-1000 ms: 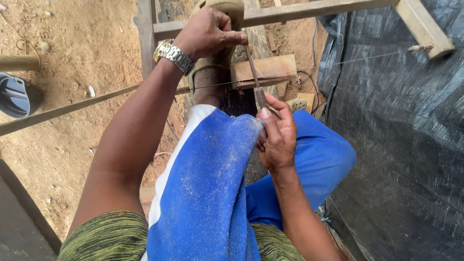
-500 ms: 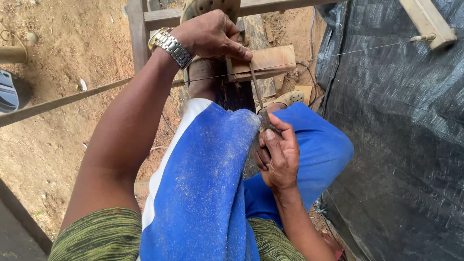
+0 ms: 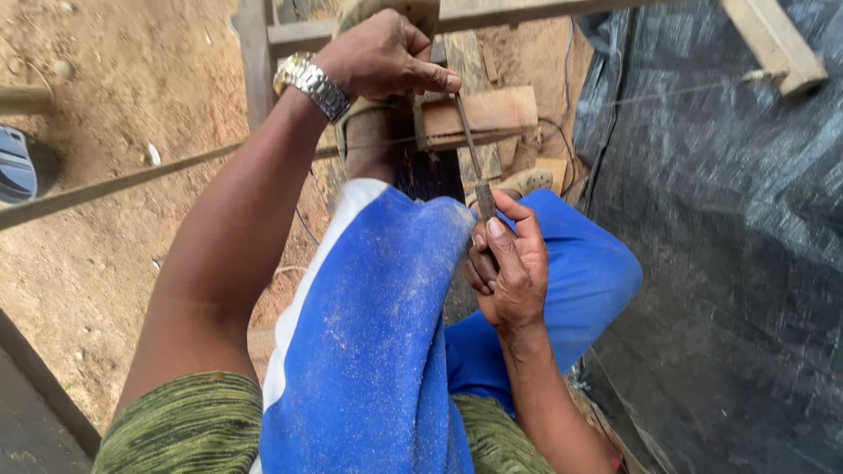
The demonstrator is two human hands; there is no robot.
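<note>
Right hand [image 3: 509, 272] clenched around the dark handle of a thin metal file [image 3: 474, 167], thumb pressed along the handle, just beside the knee of the dusty blue trousers [image 3: 378, 333]. File slanting up and away from that grip to the left hand [image 3: 382, 57], whose fingertips pinch its far end. Left hand resting on a pale wooden block [image 3: 483, 114], silver metal wristwatch [image 3: 312, 83] on the wrist. Block set on a rough timber frame [image 3: 492, 13] above bare sandy ground [image 3: 114, 105]. Black plastic sheeting [image 3: 729, 246] hanging to the right, close beside the right forearm.
</note>
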